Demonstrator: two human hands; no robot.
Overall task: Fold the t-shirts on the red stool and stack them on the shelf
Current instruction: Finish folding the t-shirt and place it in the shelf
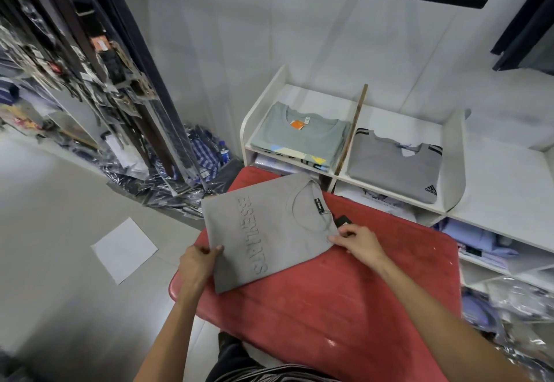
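A folded grey t-shirt [263, 231] with raised lettering lies on the red stool [344, 297], its collar toward the shelf. My left hand [199, 261] grips its near left edge, thumb on top. My right hand [358, 242] pinches the right corner beside a black hang tag. On the white shelf [452, 153] behind the stool lie a folded grey-green t-shirt [299, 138] with an orange tag in the left compartment and a folded grey t-shirt with black stripes [395, 168] in the right one.
A brown divider [352, 129] separates the two shelf compartments. Packed shirts in plastic fill the lower shelves and the right side. A rack of hanging belts [120, 81] stands at left, with plastic-wrapped garments piled at its foot. A white sheet [124, 249] lies on the floor.
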